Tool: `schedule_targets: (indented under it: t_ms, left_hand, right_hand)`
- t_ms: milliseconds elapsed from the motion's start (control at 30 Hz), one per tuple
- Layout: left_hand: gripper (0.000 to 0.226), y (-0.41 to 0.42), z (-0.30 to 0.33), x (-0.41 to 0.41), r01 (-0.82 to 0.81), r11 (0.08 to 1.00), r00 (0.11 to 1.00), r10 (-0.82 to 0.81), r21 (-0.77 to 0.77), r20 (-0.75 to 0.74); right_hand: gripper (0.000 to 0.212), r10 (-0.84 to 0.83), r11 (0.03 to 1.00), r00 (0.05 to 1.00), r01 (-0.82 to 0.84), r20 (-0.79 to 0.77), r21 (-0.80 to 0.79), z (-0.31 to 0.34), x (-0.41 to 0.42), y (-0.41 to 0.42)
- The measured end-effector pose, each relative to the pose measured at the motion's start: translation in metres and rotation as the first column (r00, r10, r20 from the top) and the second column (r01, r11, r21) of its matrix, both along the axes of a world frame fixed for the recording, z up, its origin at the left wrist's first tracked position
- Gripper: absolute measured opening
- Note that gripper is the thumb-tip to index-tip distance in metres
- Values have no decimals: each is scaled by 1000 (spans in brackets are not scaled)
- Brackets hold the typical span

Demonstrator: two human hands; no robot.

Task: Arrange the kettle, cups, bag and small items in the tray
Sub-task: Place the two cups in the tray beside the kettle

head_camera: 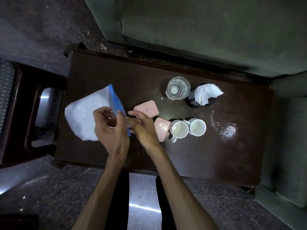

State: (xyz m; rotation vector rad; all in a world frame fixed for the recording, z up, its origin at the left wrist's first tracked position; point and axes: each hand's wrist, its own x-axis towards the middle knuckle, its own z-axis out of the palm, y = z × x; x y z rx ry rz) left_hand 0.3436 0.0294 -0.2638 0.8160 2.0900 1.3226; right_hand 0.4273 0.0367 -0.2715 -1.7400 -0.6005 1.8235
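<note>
bag: my translucent white plastic bag with blue zip strip [86,113] lies at the dark wooden table's [182,155] left end | handling: soft, light, slippery; grip the stiffer strip | left hand [110,128] and right hand [143,128] pinch that strip

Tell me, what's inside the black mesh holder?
White tissue paper sticks up out of the black mesh holder. Anything beneath it stays hidden by the paper and the dark mesh.
</note>
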Motion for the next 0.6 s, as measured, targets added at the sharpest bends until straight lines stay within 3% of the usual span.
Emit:
schedule_targets:
  t_ms: [167,200,267,333,400,500,600]
  left_hand:
    - [6,-12,-17,17,181,965,981,-164,-192,102]
    - [7,-16,-19,26,232,950,970,-210,-210,125]
    - [10,-24,-22,49,363,901,931,-336,-239,145]
    - [18,-33,-26,75,508,803,857,-506,-312,94]
    - [24,-42,-32,101,612,681,738,-675,-402,-20]
    - [36,-50,-46,131,681,470,509,-855,-561,-98]
    - [30,-49,-55,146,654,317,346,-933,-687,-101]
  right_hand:
    - [14,-94,996,933,89,346,31,-2,42,-18]
    - [13,-103,995,881,86,462,59,0,55,-23]
    - [9,-69,997,681,15,729,81,4,82,-35]
    - [12,-44,997,487,-32,872,69,5,108,-44]
    - [24,24,996,402,-83,915,10,2,128,-51]
    - [38,217,968,403,-203,889,-145,-9,149,-59]
    - [24,281,943,453,-294,846,-155,-20,165,-63]
